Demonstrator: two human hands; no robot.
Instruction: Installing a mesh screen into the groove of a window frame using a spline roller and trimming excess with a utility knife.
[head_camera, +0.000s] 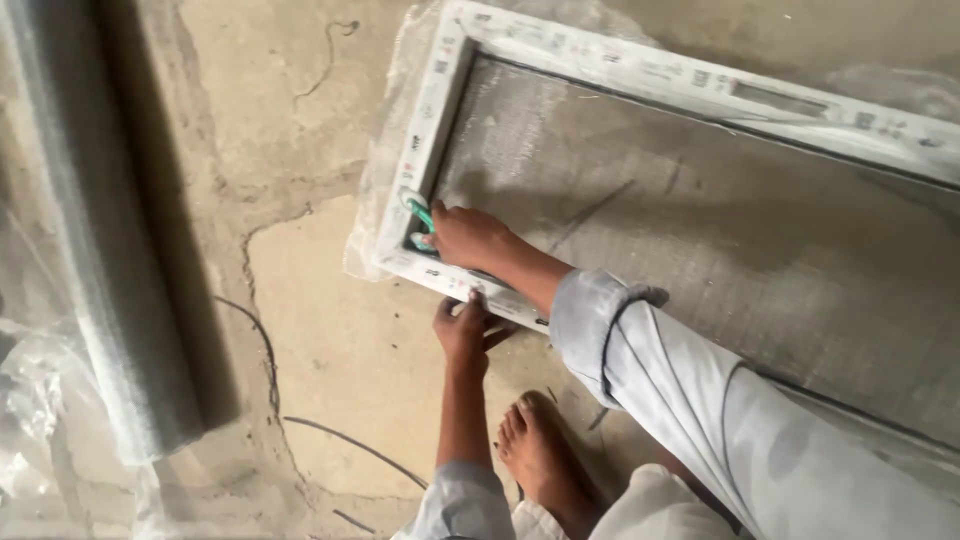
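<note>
The person's grey-sleeved right arm (700, 390) fills the near corner, reaching out over a white window frame (640, 66) that lies flat on the concrete floor (340, 330). Grey mesh (720, 220) is stretched across the frame's opening. To the left, well apart from the frame, a long roll of the same grey mesh (110, 260) lies on the floor, with crumpled clear plastic (40, 420) beside its near end. A bare foot (540, 460) rests on the floor just below the frame.

The right hand (468, 235) sits inside the frame's near-left corner, fingers curled tight around a small green-handled tool (420, 215) pressed into the corner groove. The left hand (462, 328) rests on the frame's near edge, fingers loosely spread and flat against it, gripping nothing.
</note>
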